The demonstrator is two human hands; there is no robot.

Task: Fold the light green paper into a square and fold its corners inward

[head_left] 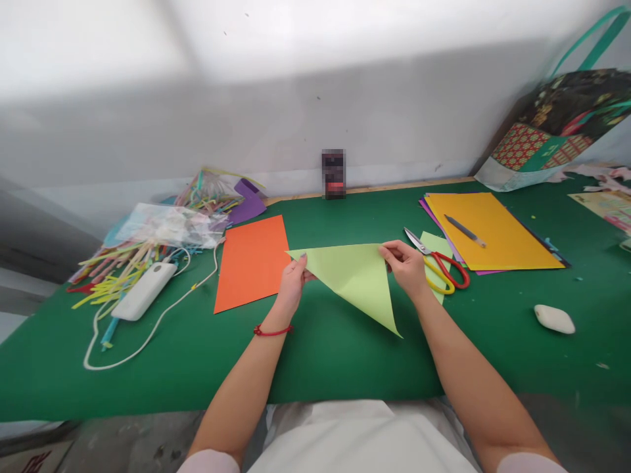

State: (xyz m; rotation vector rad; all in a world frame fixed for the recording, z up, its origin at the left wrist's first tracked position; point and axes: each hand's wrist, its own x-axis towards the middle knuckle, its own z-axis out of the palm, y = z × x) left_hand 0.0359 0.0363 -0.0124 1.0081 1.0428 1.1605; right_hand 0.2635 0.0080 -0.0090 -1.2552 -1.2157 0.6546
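A light green sheet of paper (357, 276), triangular in outline, is held up over the green table between my two hands. My left hand (294, 279) pinches its left corner, thumb on top. At the upper right corner, my right hand (404, 263) grips the paper between thumb and fingers. The lower tip of the sheet hangs down toward me and curls slightly. Just right of my right hand lie scissors (441, 263) with red and yellow handles, on top of a smaller light green paper piece (434, 243). An orange sheet (254, 263) lies flat beside my left hand.
Yellow paper (497, 230) tops a stack at right, with a pen (464, 230) on it. A white case (555, 319) lies nearer. At left are a white power bank (144, 291) with a cable and piled paper strips (197, 197). A phone (334, 174) leans against the wall.
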